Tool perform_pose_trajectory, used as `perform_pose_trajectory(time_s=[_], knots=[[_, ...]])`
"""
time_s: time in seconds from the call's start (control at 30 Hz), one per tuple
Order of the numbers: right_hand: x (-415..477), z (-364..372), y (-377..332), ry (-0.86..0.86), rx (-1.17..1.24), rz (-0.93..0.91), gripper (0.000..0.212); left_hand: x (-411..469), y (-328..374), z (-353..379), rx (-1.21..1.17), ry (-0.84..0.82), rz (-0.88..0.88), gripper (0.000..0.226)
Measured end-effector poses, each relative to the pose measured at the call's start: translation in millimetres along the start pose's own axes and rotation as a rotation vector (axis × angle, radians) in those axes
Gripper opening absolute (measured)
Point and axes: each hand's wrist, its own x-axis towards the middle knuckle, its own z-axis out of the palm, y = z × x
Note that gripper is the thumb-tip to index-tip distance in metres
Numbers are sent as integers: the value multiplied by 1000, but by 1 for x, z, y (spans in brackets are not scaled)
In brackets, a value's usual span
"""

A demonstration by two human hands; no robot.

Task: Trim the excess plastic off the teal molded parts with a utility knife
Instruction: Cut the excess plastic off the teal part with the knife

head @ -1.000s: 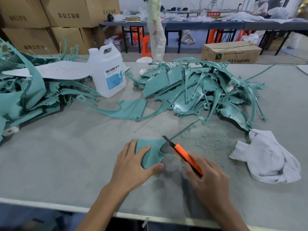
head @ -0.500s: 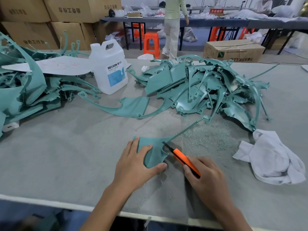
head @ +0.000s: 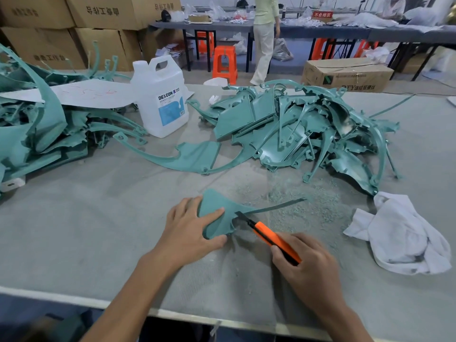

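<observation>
Blade on the teal part at six o'clock

Teal part [head: 218, 224] lay on the grey table [head: 74, 243] at about six o'clock, near the front edge. It was a smooth, matte, fin-shaped shell that bulged upward and narrowed into a long thin strip running off toward two o'clock. The left hand [head: 187, 233] held its broad end, fingers draped close together over the top and thumb tucked against the near edge. The right hand [head: 308, 267] was wrapped tight round the orange utility knife [head: 271, 236], with the blade tip touching the part where the strip began. Teal shavings [head: 308, 206] dusted the table just beyond. A tangled pile of teal parts [head: 296, 134] sat at one o'clock, another heap [head: 37, 134] at nine, a white jug [head: 161, 99] at eleven and a crumpled white cloth [head: 399, 233] at four.
</observation>
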Motion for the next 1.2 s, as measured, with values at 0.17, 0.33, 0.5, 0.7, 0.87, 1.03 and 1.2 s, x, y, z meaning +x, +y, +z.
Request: perform_pose_trajectory(time_s=[0.17, 0.33, 0.5, 0.7, 0.87, 1.03, 1.2], knots=[[0, -2, -4, -81, 42, -17, 25, 0, -10, 11, -182, 94, -50, 85], [1, -3, -6, -122, 69, -19, 23, 0, -11, 10, -256, 118, -54, 93], [3, -4, -1, -100, 76, 36, 22, 0, -11, 13, -244, 130, -57, 100], [3, 0, -1, -125, 41, 61, 23, 1, -13, 15, -252, 144, -56, 98], [2, 2, -2, -110, 40, 15, 22, 0, -13, 14, -256, 150, -21, 83], [2, 3, -1, -85, 6, 60, 24, -1, -7, 13, -188, 118, -51, 82], [1, -3, 1, -73, 98, 93, 25, -10, -2, 16, -116, 94, -47, 103]])
